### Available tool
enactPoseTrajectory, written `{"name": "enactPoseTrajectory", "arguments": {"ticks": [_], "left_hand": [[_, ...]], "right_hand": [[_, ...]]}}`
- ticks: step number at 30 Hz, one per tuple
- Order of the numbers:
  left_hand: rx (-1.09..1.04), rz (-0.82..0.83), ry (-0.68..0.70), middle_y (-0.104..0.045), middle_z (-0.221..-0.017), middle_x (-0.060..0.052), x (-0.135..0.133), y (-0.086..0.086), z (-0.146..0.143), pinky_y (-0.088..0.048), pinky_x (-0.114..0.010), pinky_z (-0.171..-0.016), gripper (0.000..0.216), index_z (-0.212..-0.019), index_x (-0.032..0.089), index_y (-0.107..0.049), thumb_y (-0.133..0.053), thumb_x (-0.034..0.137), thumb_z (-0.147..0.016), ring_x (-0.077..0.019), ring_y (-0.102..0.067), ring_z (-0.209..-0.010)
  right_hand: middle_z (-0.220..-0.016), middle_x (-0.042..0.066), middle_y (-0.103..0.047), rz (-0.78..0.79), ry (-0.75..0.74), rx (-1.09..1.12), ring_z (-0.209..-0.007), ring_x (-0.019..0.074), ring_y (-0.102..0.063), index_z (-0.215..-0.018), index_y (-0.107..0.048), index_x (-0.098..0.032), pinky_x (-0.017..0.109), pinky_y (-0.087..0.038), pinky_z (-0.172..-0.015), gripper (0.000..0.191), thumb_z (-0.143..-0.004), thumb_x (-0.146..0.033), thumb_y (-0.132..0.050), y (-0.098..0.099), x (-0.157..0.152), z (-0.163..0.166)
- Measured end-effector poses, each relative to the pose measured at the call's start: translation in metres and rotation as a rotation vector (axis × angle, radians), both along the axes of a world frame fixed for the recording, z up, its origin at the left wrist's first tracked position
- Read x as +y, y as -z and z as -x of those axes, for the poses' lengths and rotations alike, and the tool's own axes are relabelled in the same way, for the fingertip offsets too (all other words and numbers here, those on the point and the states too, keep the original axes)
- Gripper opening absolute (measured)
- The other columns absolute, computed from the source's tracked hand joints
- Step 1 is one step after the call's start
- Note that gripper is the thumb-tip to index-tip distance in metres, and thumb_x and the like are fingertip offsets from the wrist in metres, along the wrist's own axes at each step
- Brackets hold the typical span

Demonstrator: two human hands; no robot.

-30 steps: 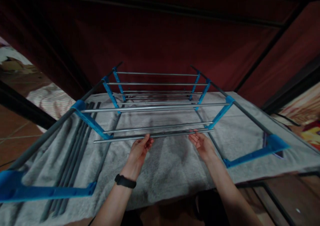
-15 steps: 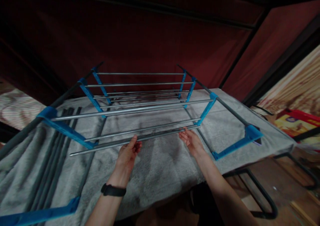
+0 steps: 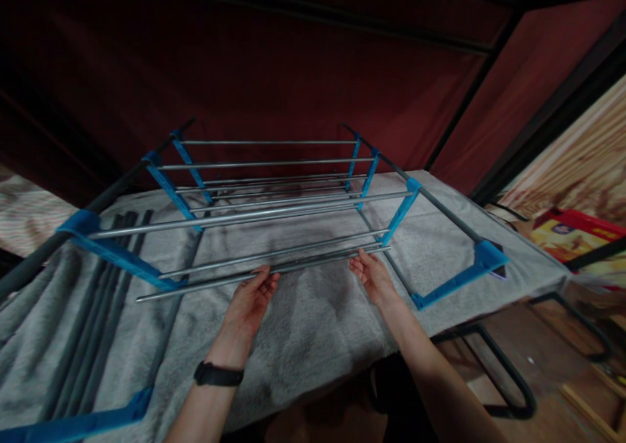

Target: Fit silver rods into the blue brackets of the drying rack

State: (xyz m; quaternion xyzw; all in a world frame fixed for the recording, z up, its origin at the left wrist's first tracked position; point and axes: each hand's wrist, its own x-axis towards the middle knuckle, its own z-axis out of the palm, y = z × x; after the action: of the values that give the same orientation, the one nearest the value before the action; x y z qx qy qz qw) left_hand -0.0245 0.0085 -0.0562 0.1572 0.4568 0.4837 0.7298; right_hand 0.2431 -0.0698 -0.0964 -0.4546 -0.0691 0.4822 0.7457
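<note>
A thin silver metal rod [image 3: 205,286] lies across the front of a rack frame, sloping up to the right. My left hand [image 3: 250,299], with a dark band on its wrist, holds it near the middle, thumb on top. Toward the rod's right end, my right hand [image 3: 372,274] grips it between thumb and fingers. Just behind runs another silver rod [image 3: 274,255], spanning the lower ends of a left blue plastic bracket [image 3: 124,257] and a right blue plastic bracket [image 3: 398,214]. The rod's left end sticks out past the left bracket.
Several grey tubes [image 3: 105,306] lie on the grey fleece cloth [image 3: 317,325] at left. More blue brackets stand at the near corners, one of them the front right bracket [image 3: 454,283]. A red and yellow box [image 3: 577,237] sits right, above a dark metal chair frame [image 3: 513,371].
The view has shifted slightly, moving the rack a little left in the picture. Both hands keep their hold on the rod, which has hardly moved relative to the rack.
</note>
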Motion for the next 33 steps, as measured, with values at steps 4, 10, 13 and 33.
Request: {"name": "enactPoseTrajectory", "arguments": {"ticks": [4, 10, 13, 33], "left_hand": [[0.009, 0.002, 0.002, -0.071, -0.072, -0.004, 0.0, 0.002, -0.001, -0.056, -0.018, -0.053, 0.024, -0.08, 0.011, -0.07, -0.058, -0.007, -0.088, -0.0129, -0.072, -0.063], [0.04, 0.022, 0.014, -0.072, -0.07, -0.003, -0.003, 0.0, -0.004, -0.056, -0.017, -0.053, 0.022, -0.079, 0.012, -0.071, -0.061, -0.007, -0.086, -0.0123, -0.072, -0.063], [0.034, 0.005, 0.018, -0.071, -0.07, -0.002, -0.006, 0.0, -0.005, -0.056, -0.017, -0.053, 0.023, -0.078, 0.012, -0.071, -0.061, -0.007, -0.088, -0.0125, -0.072, -0.063], [-0.055, 0.145, 0.026, -0.071, -0.073, -0.003, -0.014, -0.004, -0.002, -0.058, -0.017, -0.053, 0.025, -0.085, 0.011, -0.068, -0.05, -0.005, -0.096, -0.0118, -0.072, -0.063]], "right_hand": [[-0.065, -0.001, -0.071, 0.009, 0.004, -0.011, -0.059, 0.0125, -0.069, -0.075, -0.059, -0.022, 0.022, -0.061, -0.06, 0.032, -0.078, -0.03, -0.09, 0.002, 0.0, -0.001], [-0.065, -0.003, -0.071, 0.006, 0.004, -0.019, -0.059, 0.0127, -0.07, -0.08, -0.062, -0.022, 0.022, -0.061, -0.059, 0.026, -0.079, -0.029, -0.088, -0.003, 0.001, -0.002], [-0.077, -0.001, -0.077, -0.056, -0.011, -0.023, -0.064, 0.0133, -0.072, -0.085, -0.066, -0.022, 0.024, -0.063, -0.063, 0.021, -0.079, -0.024, -0.086, -0.009, 0.002, 0.0], [-0.071, -0.004, -0.071, -0.132, 0.195, -0.197, -0.061, 0.0112, -0.067, -0.077, -0.06, -0.023, 0.023, -0.06, -0.065, 0.042, -0.068, -0.048, -0.094, 0.001, 0.019, 0.012]]}}
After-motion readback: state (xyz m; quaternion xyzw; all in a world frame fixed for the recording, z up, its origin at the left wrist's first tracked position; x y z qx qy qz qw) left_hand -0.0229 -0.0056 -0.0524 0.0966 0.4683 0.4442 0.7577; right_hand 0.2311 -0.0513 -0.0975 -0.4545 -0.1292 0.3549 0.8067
